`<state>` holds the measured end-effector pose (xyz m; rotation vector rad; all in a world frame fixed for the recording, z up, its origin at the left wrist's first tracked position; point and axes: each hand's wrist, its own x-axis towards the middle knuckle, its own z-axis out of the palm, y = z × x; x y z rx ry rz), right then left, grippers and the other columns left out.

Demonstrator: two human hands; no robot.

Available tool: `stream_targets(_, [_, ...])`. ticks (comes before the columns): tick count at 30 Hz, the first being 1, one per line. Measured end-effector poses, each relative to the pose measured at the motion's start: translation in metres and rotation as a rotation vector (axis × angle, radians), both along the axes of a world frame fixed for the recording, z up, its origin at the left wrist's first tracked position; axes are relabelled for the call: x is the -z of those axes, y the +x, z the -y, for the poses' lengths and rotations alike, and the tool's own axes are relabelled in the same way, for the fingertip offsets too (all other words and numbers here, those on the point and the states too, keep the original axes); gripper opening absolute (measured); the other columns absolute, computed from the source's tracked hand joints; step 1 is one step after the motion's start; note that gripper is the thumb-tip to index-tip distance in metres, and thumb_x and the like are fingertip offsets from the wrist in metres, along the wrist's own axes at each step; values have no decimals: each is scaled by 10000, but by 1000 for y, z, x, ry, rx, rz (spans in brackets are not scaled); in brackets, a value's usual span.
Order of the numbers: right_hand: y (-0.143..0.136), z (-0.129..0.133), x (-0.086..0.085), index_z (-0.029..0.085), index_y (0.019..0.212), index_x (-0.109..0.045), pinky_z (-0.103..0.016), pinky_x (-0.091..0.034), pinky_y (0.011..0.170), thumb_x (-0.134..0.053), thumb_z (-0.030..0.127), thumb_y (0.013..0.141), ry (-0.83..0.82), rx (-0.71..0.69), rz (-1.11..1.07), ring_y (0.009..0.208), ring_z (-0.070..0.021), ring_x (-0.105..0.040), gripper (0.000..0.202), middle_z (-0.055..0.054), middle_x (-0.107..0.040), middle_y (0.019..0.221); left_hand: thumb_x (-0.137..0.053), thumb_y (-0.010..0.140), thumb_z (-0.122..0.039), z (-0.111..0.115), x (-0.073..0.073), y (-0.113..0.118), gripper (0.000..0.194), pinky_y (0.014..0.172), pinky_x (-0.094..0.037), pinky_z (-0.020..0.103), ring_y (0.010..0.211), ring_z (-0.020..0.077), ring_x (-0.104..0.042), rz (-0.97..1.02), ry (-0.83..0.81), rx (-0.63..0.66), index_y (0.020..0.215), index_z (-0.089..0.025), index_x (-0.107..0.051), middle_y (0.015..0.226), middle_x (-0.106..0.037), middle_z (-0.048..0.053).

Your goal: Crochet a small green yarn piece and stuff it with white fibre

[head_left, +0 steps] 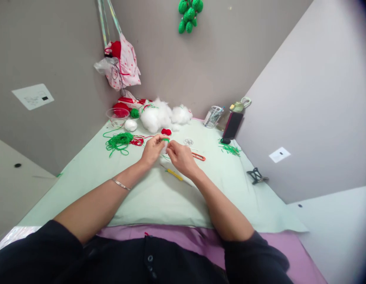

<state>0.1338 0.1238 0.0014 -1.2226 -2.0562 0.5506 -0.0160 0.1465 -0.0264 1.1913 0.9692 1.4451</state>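
Between my two hands is a small green and white piece [165, 142], partly hidden by the fingers. My left hand [153, 149] has its fingers closed on the left side of it. From the right, my right hand [179, 155] pinches at its edge, fingertips bent in. A yellow-handled hook [174, 174] lies on the cloth just below the hands. An orange cutter [198, 156] rests to the right, partly behind my right hand. Just beyond the hands is a small red piece [166, 132].
Green yarn [119, 142] lies tangled at the left, before a clear tub [118, 117]. White stuffing [156, 115] is heaped at the back. A cup [213, 117], a propped phone [233, 125], green scraps [230, 149] and a black stand [256, 176] are on the right.
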Motion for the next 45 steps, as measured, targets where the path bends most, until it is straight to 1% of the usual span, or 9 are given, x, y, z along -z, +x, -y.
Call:
stream_targets(4, [8,-8,-2,233,744,-640,-295,-367,664,-602,298,895,9,47,-54,611,-158,-492,169,22,-569,627,-686,752,-214,0,1,1,177,623,-453,244,622,136,-584,4,4,2,927,-195,-680,783,-660,-16])
stream_targets(8, [17,-12,-13,222,687,-605,-303,-448,742,-675,420,843,5,8,-287,894,-189,-598,262,-63,-704,1018,-680,775,-234,0,1,3,149,613,-458,233,621,131,-592,6,14,42,917,-196,-655,779,-662,-17])
stream_targets(12, [16,-10,-17,231,740,-518,-272,-421,586,-614,527,856,-275,-129,-625,670,-129,-568,332,-41,-709,947,-686,794,-244,3,0,4,139,678,-493,234,713,142,-639,0,37,64,915,-195,-640,855,-690,2])
stream_targets(16, [14,-14,-11,228,880,-557,-265,-350,531,-614,547,855,-192,5,-475,537,-91,-434,326,-1,-684,854,-669,833,-304,7,0,4,203,612,-489,243,604,121,-617,-9,53,68,1007,-205,-631,872,-675,-4])
stream_targets(21, [14,-17,-1,186,655,-618,-279,-302,575,-630,463,841,-183,-62,-291,549,-101,-379,334,47,-490,548,-676,806,-235,6,4,5,190,635,-473,223,668,122,-615,-25,89,40,988,-183,-666,820,-673,-12])
stream_targets(27, [14,-20,1,188,619,-584,-281,-250,562,-616,435,821,-174,-18,-248,559,-97,-314,321,52,-448,560,-656,812,-255,3,7,6,221,615,-482,242,604,117,-625,-26,73,104,1012,-164,-676,811,-699,-6])
stream_targets(36, [18,-19,-4,198,636,-593,-272,-245,572,-620,351,795,-109,116,-216,565,-109,-316,222,61,-405,535,-711,855,-414,7,1,5,388,726,-537,270,727,152,-698,5,60,204,1132,-145,-680,863,-736,20])
stream_targets(41, [19,-14,-11,193,677,-601,-271,-289,595,-545,388,873,-89,15,-199,585,-116,-354,282,43,-470,590,-812,765,-362,5,-3,2,416,714,-551,265,707,158,-711,14,66,222,1086,-133,-683,812,-743,17])
stream_targets(45, [12,-3,-16,191,712,-606,-269,-323,627,-493,295,886,-72,-108,-165,607,-119,-405,233,29,-546,651,-782,764,-319,2,-1,-1,303,596,-526,236,578,129,-666,27,62,165,986,-144,-673,713,-708,-12])
